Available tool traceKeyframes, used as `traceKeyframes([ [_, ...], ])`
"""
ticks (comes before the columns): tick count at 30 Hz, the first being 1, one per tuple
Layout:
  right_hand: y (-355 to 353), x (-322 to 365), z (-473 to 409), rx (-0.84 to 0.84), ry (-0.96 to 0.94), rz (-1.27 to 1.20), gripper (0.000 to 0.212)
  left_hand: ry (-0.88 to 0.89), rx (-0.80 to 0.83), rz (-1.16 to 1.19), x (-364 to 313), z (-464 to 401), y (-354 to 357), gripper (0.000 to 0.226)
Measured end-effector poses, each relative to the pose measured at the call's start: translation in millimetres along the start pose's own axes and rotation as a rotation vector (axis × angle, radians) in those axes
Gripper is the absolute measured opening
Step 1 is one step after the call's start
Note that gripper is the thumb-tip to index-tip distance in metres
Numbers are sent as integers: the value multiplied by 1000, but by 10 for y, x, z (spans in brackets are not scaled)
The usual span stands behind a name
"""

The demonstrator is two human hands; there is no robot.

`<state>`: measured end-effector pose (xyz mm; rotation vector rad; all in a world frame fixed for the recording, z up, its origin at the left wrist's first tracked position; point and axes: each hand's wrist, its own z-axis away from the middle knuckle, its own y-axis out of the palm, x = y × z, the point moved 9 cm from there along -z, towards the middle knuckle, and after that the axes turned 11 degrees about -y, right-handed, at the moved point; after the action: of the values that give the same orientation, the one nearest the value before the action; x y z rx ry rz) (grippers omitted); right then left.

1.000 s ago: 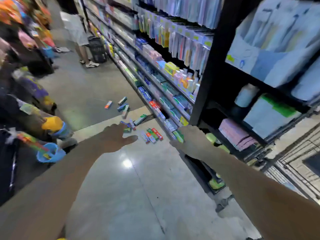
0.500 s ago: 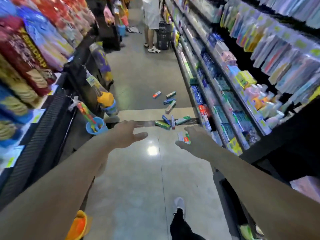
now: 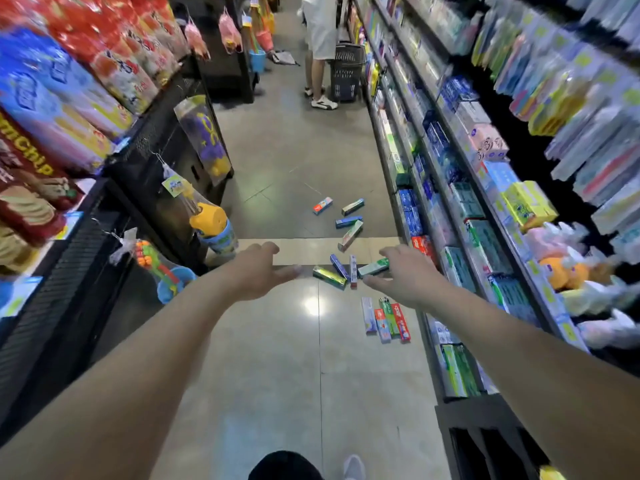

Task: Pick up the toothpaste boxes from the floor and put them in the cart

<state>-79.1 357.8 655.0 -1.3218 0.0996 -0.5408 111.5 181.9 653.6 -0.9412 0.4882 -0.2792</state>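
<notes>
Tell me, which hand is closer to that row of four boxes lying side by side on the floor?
Right. The right hand shows just above the row of four boxes in the head view, while the left hand is off to their left across bare floor.

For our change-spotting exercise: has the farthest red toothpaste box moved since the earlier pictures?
No. The red toothpaste box lies the same way beyond the pale floor strip as before; only the camera has shifted.

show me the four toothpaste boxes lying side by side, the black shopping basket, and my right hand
Four side-by-side toothpaste boxes (image 3: 386, 319): head view, middle of the row.
Black shopping basket (image 3: 347, 76): head view, front wall.
Right hand (image 3: 403, 276): head view, back of the hand.
</notes>
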Motion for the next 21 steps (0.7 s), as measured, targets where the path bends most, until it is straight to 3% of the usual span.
traceKeyframes([
  [8, -143, -47, -1188, 1, -17, -10, 73, -20, 40, -26, 33, -1118, -381, 83],
  [21, -84, -317, -2957, 26, 141, -77, 71, 107, 133, -183, -168, -3211, -939, 80],
])
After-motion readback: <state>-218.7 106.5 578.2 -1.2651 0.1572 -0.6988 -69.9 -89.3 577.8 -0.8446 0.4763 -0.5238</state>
